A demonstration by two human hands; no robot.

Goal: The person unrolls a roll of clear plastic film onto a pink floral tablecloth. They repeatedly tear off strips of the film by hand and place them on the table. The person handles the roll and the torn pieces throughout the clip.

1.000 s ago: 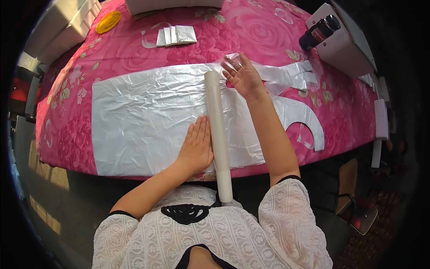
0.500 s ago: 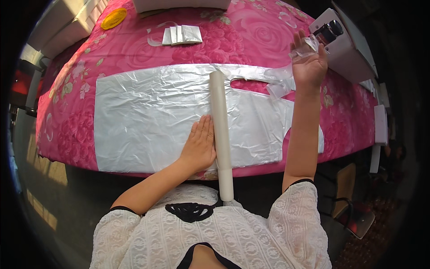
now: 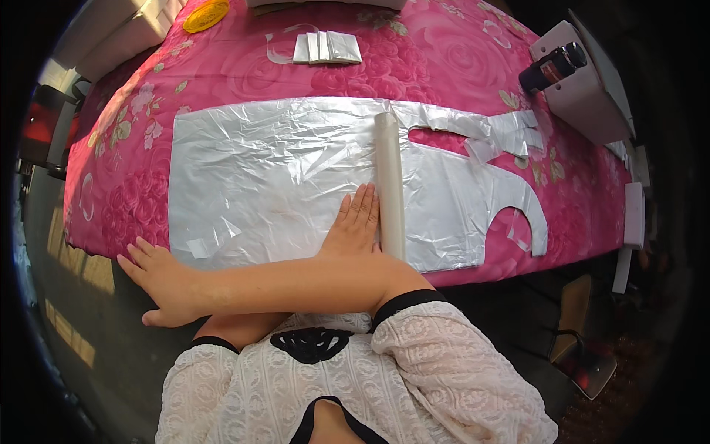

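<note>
A thin, silvery plastic sheet (image 3: pixel 274 170) with rounded cut-outs at its right end, shaped like a disposable apron, lies across the table. Across it stands a long pale tube (image 3: pixel 390 177), running from far to near. My left hand (image 3: pixel 355 222) rests flat on the sheet, its fingers straight and touching or nearly touching the tube's left side. Over my left forearm crosses my right arm, which hides much of it and the tube's near end. My right hand (image 3: pixel 159 277) is spread and empty past the sheet's near left corner, over the table's front edge.
Folded silvery packets (image 3: pixel 328 47) lie at the far middle of the pink flowered tablecloth (image 3: pixel 444 52). A yellow lid-like disc (image 3: pixel 205 15) sits far left. At the far right a dark bottle (image 3: pixel 552 66) is by a white box (image 3: pixel 592 96). A chair (image 3: pixel 580 333) stands right.
My right hand has swung from the far right to the near left, across my left arm. The clear plastic is out of it. My left hand stays flat by the tube. The view has shifted slightly.
</note>
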